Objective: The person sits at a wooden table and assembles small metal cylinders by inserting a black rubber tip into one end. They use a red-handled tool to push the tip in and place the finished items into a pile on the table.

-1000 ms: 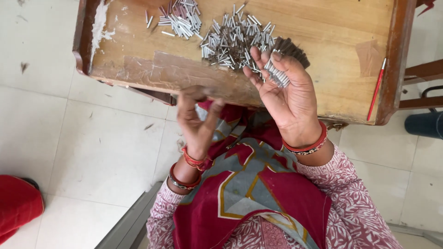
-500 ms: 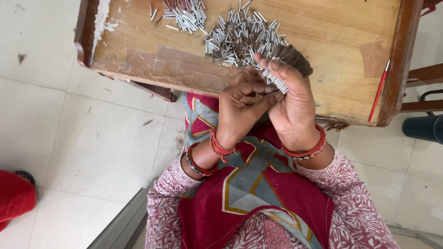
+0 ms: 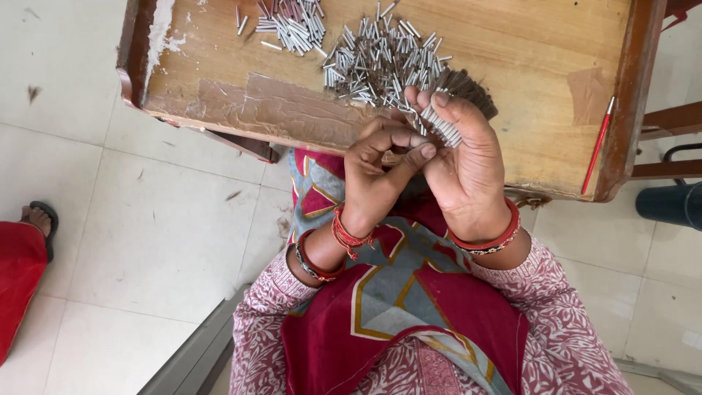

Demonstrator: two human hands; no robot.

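Observation:
My right hand (image 3: 468, 172) is held palm up over the near edge of the wooden tray (image 3: 526, 51), with a row of small metal tubes (image 3: 441, 126) lined up across its fingers. My left hand (image 3: 376, 168) presses against the right palm, its fingers pinched together at the tubes; what it pinches is hidden. A loose heap of the same metal tubes (image 3: 384, 62) lies on the tray just beyond my fingers. A dark bundle of thin sticks (image 3: 468, 84) lies beside that heap.
A second smaller pile of tubes (image 3: 292, 22) lies at the tray's far left. A red pen (image 3: 598, 144) rests on the tray's right rim. Another person's red garment and sandalled foot (image 3: 36, 223) show at the left on the tiled floor. A dark container (image 3: 669, 205) stands right.
My left hand has risen from below the tray's edge and closed against my right palm. My right hand stays raised with the row of tubes.

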